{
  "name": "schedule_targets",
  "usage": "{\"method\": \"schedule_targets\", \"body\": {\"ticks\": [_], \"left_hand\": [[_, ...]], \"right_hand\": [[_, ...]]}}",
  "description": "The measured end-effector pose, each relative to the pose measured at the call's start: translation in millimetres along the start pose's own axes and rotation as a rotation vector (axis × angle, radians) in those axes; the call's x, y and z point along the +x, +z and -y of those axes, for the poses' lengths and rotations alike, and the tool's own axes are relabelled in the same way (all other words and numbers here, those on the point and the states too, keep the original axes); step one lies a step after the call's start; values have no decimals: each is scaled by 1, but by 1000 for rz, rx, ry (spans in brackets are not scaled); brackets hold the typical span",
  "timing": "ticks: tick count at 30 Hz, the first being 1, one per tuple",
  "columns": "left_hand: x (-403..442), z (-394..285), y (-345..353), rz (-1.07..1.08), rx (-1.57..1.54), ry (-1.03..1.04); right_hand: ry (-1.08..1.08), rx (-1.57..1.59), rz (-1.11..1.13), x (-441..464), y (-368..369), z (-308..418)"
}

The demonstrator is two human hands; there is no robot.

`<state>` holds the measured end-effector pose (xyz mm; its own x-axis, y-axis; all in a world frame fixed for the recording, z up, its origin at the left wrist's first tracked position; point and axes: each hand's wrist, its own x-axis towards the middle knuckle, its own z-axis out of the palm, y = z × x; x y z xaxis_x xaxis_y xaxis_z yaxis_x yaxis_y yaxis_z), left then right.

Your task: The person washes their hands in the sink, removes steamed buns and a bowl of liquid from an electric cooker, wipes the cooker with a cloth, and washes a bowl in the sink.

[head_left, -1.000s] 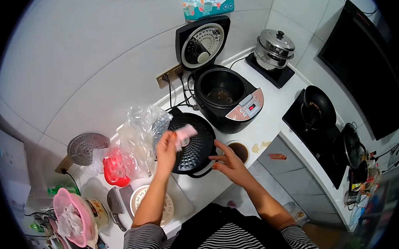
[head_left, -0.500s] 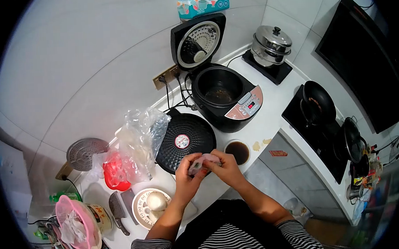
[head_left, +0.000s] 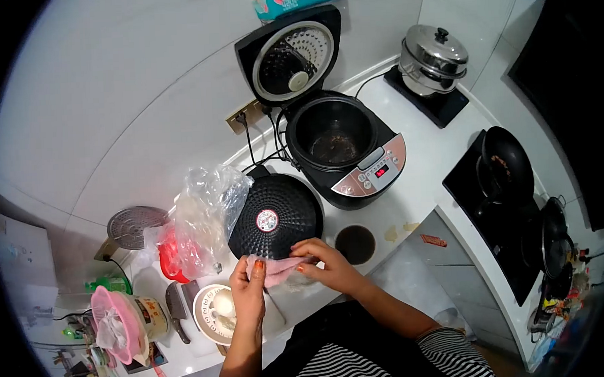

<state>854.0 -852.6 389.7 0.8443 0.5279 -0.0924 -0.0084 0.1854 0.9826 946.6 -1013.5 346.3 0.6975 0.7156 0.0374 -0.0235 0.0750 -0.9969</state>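
Observation:
A pink cloth [head_left: 278, 271] is stretched between my two hands in front of my body. My left hand [head_left: 250, 288] pinches its left end, thumb on top. My right hand [head_left: 324, 268] grips the other end between thumb and fingers. Just beyond the cloth lies a black textured pan [head_left: 276, 213], underside up with a round sticker. To the right stands a bowl of dark liquid [head_left: 355, 245]. Near my left forearm sits a white plate [head_left: 201, 313] with a pale, round food item [head_left: 224, 304] on it.
An open rice cooker [head_left: 334, 146] stands behind the pan, lid raised. A cleaver [head_left: 176, 312], clear plastic bags [head_left: 208, 199] and a pink basket [head_left: 110, 311] are on the left. A steel pot [head_left: 434, 58] and a wok [head_left: 508, 162] are on the right.
The cloth was bunched up between my hands; now it is spread out, with my hands farther apart. The view has shifted, and both hands sit lower and farther left in it.

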Motion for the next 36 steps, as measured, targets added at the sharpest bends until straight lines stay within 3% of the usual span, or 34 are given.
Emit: {"method": "schedule_targets", "body": {"ticks": [4, 6, 8, 10, 11, 12, 14, 16, 17, 20, 21, 24, 27, 31, 36], "left_hand": [[0, -4, 28, 3, 152, -64], [5, 4, 38, -44, 185, -46], [10, 16, 43, -104, 427, 123], [10, 17, 58, -130, 383, 39], [5, 23, 59, -80, 284, -87], [4, 27, 61, -30, 183, -208], [9, 27, 65, -30, 247, -177], [13, 26, 70, -13, 370, -105], [12, 24, 66, -10, 270, -240], [16, 30, 61, -53, 251, -269], [20, 33, 60, -47, 305, -194], [28, 26, 73, -112, 224, -241], [31, 31, 66, -93, 308, -229], [33, 35, 51, -93, 395, -337], [35, 33, 63, -132, 316, -308]], "right_hand": [[-110, -107, -82, 10, -19, -7], [71, 66, -63, 13, -27, -12], [63, 259, 112, 21, -34, -22], [30, 558, 285, 27, -24, -41], [114, 553, 398, 30, -31, -31], [49, 482, 398, 32, -30, -41], [16, 376, 462, 40, -37, -50], [9, 375, 463, 45, -37, -51], [-9, 367, 455, 47, -37, -50], [20, 342, 483, 53, -34, -59], [23, 346, 483, 54, -33, -61], [27, 444, 407, 59, -30, -64], [203, 756, 473, 61, -25, -70], [214, 806, 509, 61, -24, -81], [220, 742, 400, 64, -31, -66]]}}
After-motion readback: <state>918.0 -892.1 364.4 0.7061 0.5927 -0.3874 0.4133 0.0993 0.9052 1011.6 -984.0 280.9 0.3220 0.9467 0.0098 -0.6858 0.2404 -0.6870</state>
